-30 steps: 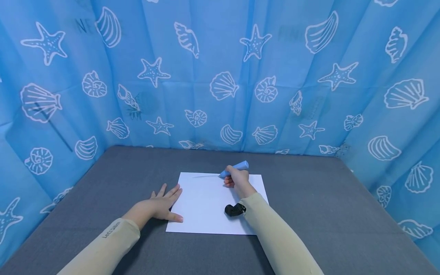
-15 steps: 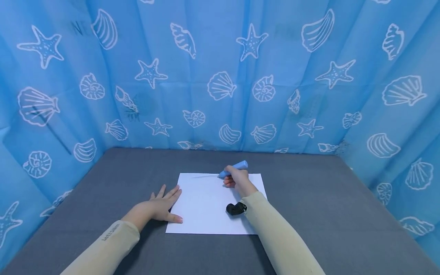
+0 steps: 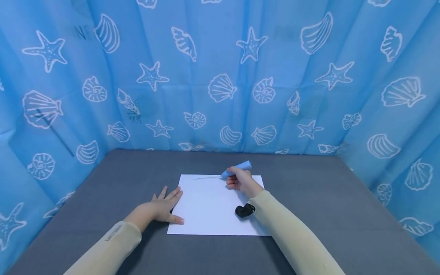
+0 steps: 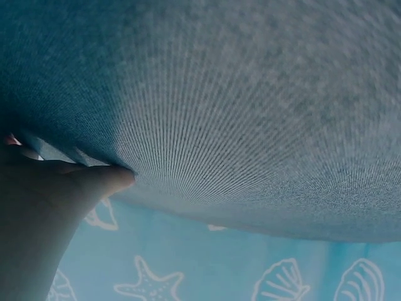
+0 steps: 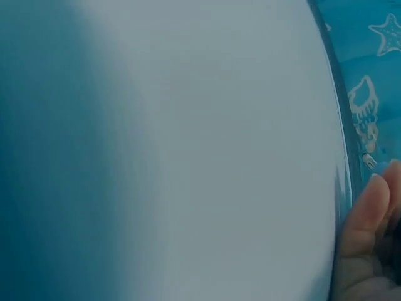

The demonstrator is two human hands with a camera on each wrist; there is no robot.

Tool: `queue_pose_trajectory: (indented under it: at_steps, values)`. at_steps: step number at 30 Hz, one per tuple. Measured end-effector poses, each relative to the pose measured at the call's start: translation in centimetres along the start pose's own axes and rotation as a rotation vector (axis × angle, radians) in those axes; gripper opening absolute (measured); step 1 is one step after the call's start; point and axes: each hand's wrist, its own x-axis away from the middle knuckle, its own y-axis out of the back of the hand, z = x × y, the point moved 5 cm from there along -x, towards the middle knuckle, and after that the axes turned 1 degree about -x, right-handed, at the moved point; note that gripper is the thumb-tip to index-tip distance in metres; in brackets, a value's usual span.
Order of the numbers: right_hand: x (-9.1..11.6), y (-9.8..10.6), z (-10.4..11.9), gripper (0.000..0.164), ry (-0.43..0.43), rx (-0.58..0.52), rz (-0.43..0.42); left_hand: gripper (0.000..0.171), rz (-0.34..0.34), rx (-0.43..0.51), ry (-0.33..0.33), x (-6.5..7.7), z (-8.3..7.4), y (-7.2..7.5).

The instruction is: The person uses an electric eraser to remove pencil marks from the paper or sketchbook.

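White rectangular sheet of paper (image 3: pixel 213 206) lies mid-table on the grey cloth-covered table (image 3: pixel 326 198). The left hand (image 3: pixel 161 206) rests flat, fingers straight, on the sheet's left edge, likely pinning it. The right hand (image 3: pixel 242 180) curls round a light blue plastic marker (image 3: pixel 236 169), tip on the far edge ending a faint line. Blue seashell-print curtain (image 3: pixel 220 76) encloses three sides; nothing blocks the hands
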Motion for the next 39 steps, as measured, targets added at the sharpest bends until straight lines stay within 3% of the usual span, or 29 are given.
queue_pose_trajectory:
  at_steps: [5,14,39]
  values:
    - [-0.8,-0.7,0.5,0.016,-0.001,0.064,0.071,0.108,-0.019,-0.012,0.011,0.1,0.4,-0.1]
    - [-1.9,0.0,1.4,0.015,0.017,0.175,-0.004,0.108,-0.021,-0.010,0.009,-0.2,0.0,-0.2]
    - [-2.3,-0.6,1.2,0.013,-0.035,0.195,-0.032,0.108,0.012,-0.001,0.006,0.2,-0.3,0.3]
